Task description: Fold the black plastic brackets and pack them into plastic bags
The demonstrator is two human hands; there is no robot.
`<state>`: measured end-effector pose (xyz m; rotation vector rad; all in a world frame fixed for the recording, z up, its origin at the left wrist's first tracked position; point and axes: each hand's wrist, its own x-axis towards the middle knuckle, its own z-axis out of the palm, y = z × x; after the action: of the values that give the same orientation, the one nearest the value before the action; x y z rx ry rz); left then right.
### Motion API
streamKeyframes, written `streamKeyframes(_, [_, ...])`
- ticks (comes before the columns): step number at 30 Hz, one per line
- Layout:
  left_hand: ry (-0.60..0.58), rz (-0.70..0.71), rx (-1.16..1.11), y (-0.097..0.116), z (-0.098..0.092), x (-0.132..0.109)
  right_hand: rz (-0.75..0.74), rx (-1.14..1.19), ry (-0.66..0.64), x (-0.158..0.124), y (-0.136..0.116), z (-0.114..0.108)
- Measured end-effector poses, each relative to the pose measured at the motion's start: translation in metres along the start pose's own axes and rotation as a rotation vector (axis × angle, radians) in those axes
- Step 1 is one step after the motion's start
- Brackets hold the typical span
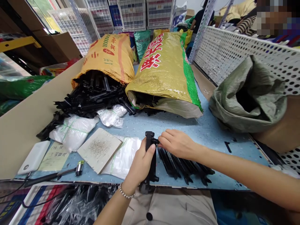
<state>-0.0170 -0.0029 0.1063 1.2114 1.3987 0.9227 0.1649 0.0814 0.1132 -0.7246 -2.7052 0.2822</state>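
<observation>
My left hand is wrapped around a long black plastic part, held upright at the front edge of the table. At the part's upper right side, the closed fingers of my right hand pinch a small black piece that touches the part. Whether that piece is fixed to it, I cannot tell. Just below my right forearm lie several black plastic strips side by side. To the left of my left hand are a clear plastic bag bundle and a pale square board with small dark specks on it.
A yellow-orange sack spills black parts onto the blue table. Beside it lies a gold-green sack. A grey-green sack stands open at right. A white power bank and a tool with a metal cylinder lie left.
</observation>
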Motion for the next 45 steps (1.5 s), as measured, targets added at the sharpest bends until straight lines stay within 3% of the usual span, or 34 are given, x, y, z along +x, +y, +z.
streamKeyframes(2, [-0.054, -0.038, -0.024, 0.003, 0.001, -0.001, -0.149, -0.128, -0.018, 0.001, 0.002, -0.003])
streamKeyframes(4, [-0.047, -0.018, 0.020, 0.005, 0.003, -0.004, -0.150, -0.052, -0.024, 0.002, 0.000, -0.001])
streamKeyframes(9, [0.116, 0.111, 0.206, -0.001, 0.008, -0.008, 0.373, 0.643, -0.058, 0.005, -0.009, 0.018])
streamKeyframes(12, [0.084, 0.067, 0.118, -0.009, 0.005, -0.002, 0.520, 0.857, -0.205, 0.003, -0.011, 0.024])
streamKeyframes(14, [0.074, -0.017, -0.012, -0.014, 0.001, 0.005, 0.508, 0.774, -0.223, -0.003, -0.016, 0.025])
streamKeyframes(18, [0.153, -0.109, -0.208, -0.019, -0.003, 0.017, 0.112, 0.184, -0.207, -0.021, -0.039, 0.029])
streamKeyframes(20, [0.146, -0.122, -0.258, -0.021, 0.000, 0.020, -0.007, 0.041, -0.258, -0.028, -0.053, 0.036])
streamKeyframes(24, [0.190, -0.146, -0.325, -0.035, 0.004, 0.025, 0.163, 0.092, -0.378, -0.031, -0.064, 0.050])
streamKeyframes(27, [0.262, -0.140, -0.248, -0.056, 0.003, 0.031, 0.290, 0.192, -0.402, -0.021, -0.046, 0.050])
streamKeyframes(30, [0.289, -0.061, -0.091, -0.077, 0.011, 0.035, 0.473, 0.238, -0.234, 0.007, -0.001, 0.040])
streamKeyframes(34, [0.301, 0.038, 0.041, -0.092, 0.046, 0.032, 0.664, 0.129, -0.013, 0.070, 0.075, 0.024])
streamKeyframes(36, [0.317, 0.068, 0.115, -0.095, 0.064, 0.032, 0.736, 0.076, 0.036, 0.103, 0.102, 0.022])
streamKeyframes(38, [0.302, 0.078, 0.146, -0.096, 0.075, 0.033, 0.776, 0.047, 0.041, 0.129, 0.116, 0.024])
streamKeyframes(41, [0.252, 0.094, 0.144, -0.097, 0.077, 0.036, 0.781, 0.040, 0.004, 0.154, 0.120, 0.034])
streamKeyframes(45, [0.227, 0.087, 0.093, -0.100, 0.067, 0.035, 0.735, 0.035, 0.006, 0.154, 0.118, 0.037])
